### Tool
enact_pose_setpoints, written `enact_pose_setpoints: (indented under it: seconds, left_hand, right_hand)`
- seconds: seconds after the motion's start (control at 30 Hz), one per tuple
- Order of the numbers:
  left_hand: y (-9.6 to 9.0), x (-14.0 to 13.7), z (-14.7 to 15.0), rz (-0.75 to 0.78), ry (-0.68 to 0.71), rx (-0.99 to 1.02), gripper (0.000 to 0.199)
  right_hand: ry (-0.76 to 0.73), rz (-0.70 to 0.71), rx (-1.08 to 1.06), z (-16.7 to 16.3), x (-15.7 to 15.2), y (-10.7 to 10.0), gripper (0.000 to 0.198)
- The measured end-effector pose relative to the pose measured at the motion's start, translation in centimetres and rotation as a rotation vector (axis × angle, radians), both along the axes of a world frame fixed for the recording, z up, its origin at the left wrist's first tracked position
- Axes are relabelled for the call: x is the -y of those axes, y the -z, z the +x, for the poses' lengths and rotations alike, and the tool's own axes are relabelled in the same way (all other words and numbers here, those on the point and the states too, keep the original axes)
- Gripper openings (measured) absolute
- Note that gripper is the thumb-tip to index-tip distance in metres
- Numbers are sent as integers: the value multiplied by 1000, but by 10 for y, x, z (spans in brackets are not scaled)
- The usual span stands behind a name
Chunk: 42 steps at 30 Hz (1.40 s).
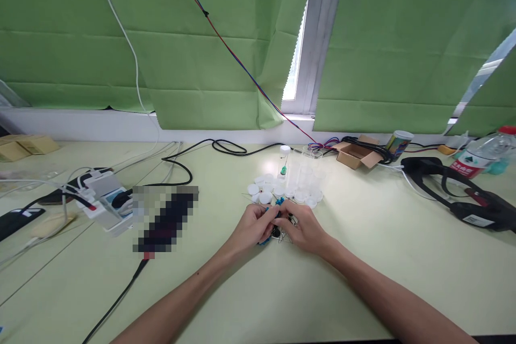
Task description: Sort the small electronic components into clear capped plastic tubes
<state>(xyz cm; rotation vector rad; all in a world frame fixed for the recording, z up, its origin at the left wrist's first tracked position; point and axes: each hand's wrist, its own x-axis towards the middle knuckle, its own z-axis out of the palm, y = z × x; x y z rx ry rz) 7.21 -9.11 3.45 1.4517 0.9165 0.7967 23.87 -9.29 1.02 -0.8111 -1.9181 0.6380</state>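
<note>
My left hand [255,223] and my right hand [303,227] meet at mid-table, thumbs and fingers pinched close together. Bright blue small parts [279,201] show at the fingertips; which hand grips them I cannot tell. Beneath the fingers lies a small pile of electronic components with thin wire leads, among them a black round part [276,232]. Much of the pile is hidden by my hands. Just beyond lie several white round lids [265,197] and clear small containers [305,178]. A clear bottle with a white cap [284,149] stands behind, a green-based needle tip [284,171] at it.
A white power strip [107,199] with cables and a blurred dark device [167,223] lie to the left. Toward the back right are an open cardboard box [357,153], a can [399,144], a black headset [463,193] and a plastic bottle [479,156].
</note>
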Motion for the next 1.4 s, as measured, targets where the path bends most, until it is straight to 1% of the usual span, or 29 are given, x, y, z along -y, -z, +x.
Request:
enact_pose_setpoints:
  seconds: [0.43,0.63,0.8,0.97,1.13,1.4]
  left_hand:
    - [1,-1,1,0,0,3,51]
    - [-2,0,4,12,-58,-43,58]
    - [-7,2,7,22,-110,11,47]
    - [-2,0,6,54,-155,20,41]
    - [4,-2,6,91,-179,32,39]
    - [0,1,7,113,-190,52,38]
  right_hand:
    - [12,-2,9,0,1,-1,21]
    - [63,14,-12,-1,1,-1,19]
    - [127,21,-28,-1,2,-2,16]
    - [158,39,-33,-1,2,-3,18]
    - [149,42,-34,-1,1,-1,21]
    - [180,39,-18,-2,0,0,21]
